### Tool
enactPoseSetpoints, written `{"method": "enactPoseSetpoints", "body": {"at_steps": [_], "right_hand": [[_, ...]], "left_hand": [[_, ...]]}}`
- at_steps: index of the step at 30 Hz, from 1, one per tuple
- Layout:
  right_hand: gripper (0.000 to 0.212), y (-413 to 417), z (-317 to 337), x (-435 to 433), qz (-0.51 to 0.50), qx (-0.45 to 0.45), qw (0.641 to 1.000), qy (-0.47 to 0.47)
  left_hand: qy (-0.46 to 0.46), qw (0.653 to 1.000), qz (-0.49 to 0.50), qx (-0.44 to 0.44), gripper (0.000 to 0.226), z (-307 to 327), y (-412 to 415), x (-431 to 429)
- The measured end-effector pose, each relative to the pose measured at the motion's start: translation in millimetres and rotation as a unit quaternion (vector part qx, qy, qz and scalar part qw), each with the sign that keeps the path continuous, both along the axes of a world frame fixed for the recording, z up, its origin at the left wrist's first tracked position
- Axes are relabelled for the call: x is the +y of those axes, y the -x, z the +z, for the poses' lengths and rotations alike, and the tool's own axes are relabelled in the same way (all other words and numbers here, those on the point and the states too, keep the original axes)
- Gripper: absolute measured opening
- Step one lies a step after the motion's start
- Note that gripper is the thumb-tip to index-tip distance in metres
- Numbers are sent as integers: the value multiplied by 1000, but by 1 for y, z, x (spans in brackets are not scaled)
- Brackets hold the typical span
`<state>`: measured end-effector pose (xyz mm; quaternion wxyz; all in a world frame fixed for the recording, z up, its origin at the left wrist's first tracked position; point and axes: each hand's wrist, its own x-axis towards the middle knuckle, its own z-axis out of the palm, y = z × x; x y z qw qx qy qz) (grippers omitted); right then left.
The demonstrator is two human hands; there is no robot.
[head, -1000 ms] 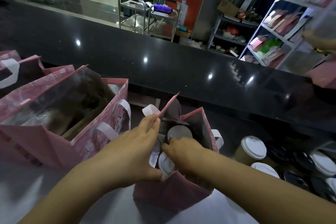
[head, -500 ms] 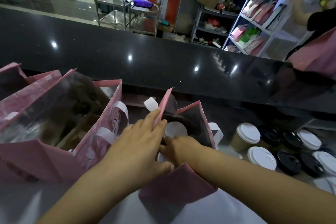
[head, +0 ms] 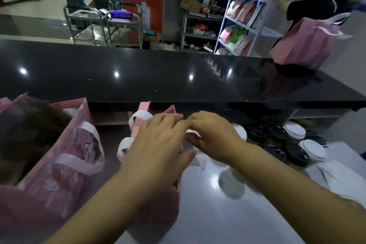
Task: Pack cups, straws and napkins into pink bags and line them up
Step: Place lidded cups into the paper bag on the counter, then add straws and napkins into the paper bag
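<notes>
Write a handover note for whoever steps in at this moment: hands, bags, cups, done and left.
Left hand: fingers laid flat over the top of the middle pink bag.
Right hand: at the same bag's mouth, fingers curled, grip unclear.
Larger pink bag: open, standing to its left.
Loose cups: lidded, grouped at the right.
Done: two bags side by side; contents hidden here.
Left: bag the loose cups, extend the line.

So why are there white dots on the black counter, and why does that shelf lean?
Head view: the dots are lights reflected in the glossy counter; the wide-angle lens tilts the shelf near the edge; the right hand looks soft, likely motion blur.
</notes>
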<state>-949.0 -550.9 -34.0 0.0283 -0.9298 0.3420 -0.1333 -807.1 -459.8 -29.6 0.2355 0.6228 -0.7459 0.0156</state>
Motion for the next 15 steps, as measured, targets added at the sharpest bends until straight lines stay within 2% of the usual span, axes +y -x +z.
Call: {"method": "enactPoseSetpoints", "body": {"at_steps": [7, 15], "right_hand": [[12, 132, -31, -15, -83, -64, 994, 6], [16, 335, -64, -56, -224, -52, 971, -62]], "left_hand": [[-20, 999, -29, 6, 34, -18, 106, -51], [-93, 992, -89, 7, 29, -51, 283, -127]]}}
